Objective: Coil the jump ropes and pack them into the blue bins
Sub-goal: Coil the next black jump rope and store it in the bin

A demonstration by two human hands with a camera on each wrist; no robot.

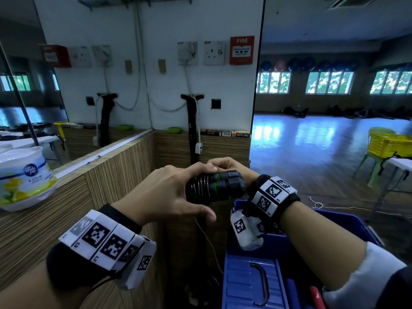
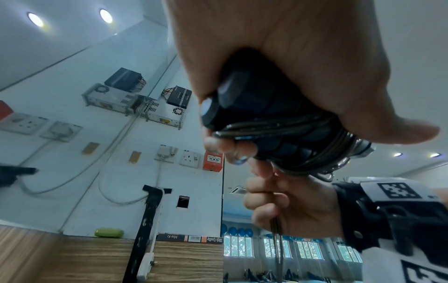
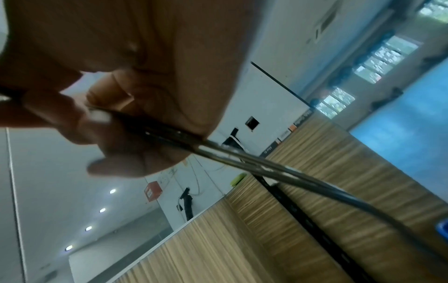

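Both hands meet above the blue bin (image 1: 249, 284). Head view: left hand (image 1: 169, 192) curls around two black jump rope handles (image 1: 219, 186) with cord wound round them; right hand (image 1: 223, 165) grips beyond them. Red wall box (image 1: 242, 50) reads "FIRE / BREAK GLASS"; one white tub (image 1: 24, 177) on the left worktop (image 1: 33, 224), "ROOM".

Left wrist view: right hand (image 2: 290, 203) fists the cord (image 2: 277, 247).

Right wrist view: fingers (image 3: 72, 118) pinch two cord strands (image 3: 266, 168).

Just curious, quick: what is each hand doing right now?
Left hand: grips the jump rope handles, cord wound round them.
Right hand: pinches the loose cord.
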